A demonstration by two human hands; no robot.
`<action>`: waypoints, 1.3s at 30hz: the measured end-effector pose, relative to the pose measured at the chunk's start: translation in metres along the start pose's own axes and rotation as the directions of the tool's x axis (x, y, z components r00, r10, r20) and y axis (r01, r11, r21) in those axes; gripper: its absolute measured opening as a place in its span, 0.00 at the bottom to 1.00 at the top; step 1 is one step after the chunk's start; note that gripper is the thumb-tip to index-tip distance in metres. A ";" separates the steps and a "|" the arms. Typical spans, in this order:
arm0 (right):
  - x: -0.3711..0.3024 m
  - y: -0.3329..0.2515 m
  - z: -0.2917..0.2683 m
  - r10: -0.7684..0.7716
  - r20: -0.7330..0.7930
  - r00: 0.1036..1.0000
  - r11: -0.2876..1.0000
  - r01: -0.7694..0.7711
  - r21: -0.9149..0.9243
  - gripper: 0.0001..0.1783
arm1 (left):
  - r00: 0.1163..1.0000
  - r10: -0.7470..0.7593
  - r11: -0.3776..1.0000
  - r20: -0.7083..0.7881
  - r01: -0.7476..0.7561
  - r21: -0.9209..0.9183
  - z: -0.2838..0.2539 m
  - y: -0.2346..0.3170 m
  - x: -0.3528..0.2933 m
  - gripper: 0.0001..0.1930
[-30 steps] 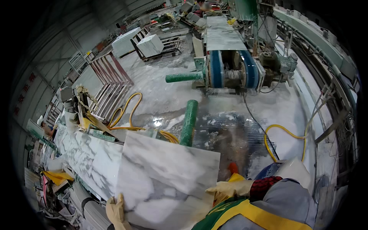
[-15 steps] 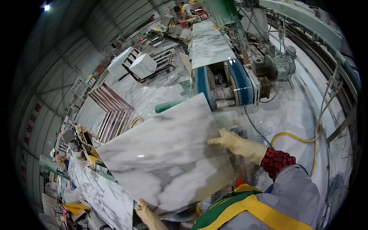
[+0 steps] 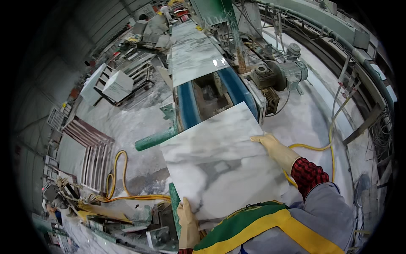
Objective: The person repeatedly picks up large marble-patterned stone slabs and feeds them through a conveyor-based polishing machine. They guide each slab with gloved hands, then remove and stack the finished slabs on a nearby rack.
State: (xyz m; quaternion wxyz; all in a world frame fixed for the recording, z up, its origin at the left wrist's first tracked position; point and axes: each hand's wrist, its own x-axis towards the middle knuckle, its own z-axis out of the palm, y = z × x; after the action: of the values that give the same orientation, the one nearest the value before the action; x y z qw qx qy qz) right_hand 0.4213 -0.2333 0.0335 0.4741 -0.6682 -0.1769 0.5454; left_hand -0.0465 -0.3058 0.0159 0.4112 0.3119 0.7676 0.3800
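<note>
A white marble slab with grey veins [image 3: 224, 165] is held in front of my body, tilted, with its far corner close to the near end of the conveyor's blue belts [image 3: 189, 106]. My right hand [image 3: 275, 151], in a cream glove, grips the slab's right edge. At the slab's near left corner, my left hand [image 3: 187, 218], gloved alike, is closed on the edge; the fingers under the slab are hidden. Farther along the belts lies another veined marble slab [image 3: 194, 53].
Right of the conveyor stands a grey motor [image 3: 292, 74]. A yellow hose [image 3: 139, 197] runs over the floor to the left, near a slatted metal rack [image 3: 95, 165]. A green roller [image 3: 156, 139] sticks out left of the belts. White blocks [image 3: 119, 86] rest on a pallet farther back.
My view and body have turned, and the slab has come away from the marble surface at the lower left toward the conveyor's near end. Both hands have kept their hold.
</note>
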 end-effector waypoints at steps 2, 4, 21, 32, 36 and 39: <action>0.020 -0.014 0.000 0.026 -0.041 0.999 0.999 -0.025 0.021 0.33 | 0.990 -0.024 0.987 0.138 0.001 0.160 0.022 0.009 0.042 0.38; 0.031 -0.033 0.007 -0.004 -0.040 0.999 0.999 0.005 0.034 0.35 | 0.978 -0.014 0.985 0.209 -0.023 0.170 0.044 0.021 0.083 0.39; 0.077 -0.019 -0.047 0.194 0.050 0.980 0.969 -0.199 0.144 0.27 | 0.791 0.026 0.541 0.612 -0.526 0.656 0.129 0.131 0.225 0.37; 0.056 -0.005 -0.034 0.113 0.100 0.989 0.967 -0.132 0.219 0.41 | 0.749 -0.249 0.967 0.614 0.227 0.114 0.173 0.149 0.287 0.28; 0.093 -0.043 -0.020 0.285 0.124 0.951 0.771 -0.304 0.559 0.48 | 0.819 -0.317 0.948 0.478 0.252 0.195 0.158 0.149 0.267 0.25; 0.130 0.002 -0.043 0.054 0.090 0.994 0.951 -0.079 0.300 0.47 | 0.895 -0.159 0.888 0.416 -0.055 0.457 0.168 0.182 0.251 0.29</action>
State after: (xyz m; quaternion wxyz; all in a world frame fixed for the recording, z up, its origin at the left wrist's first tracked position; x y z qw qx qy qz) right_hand 0.5037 -0.1557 -0.0429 0.5450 -0.5704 -0.0875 0.6083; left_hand 0.0121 0.0420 0.0068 0.5001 0.4564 0.7296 0.0961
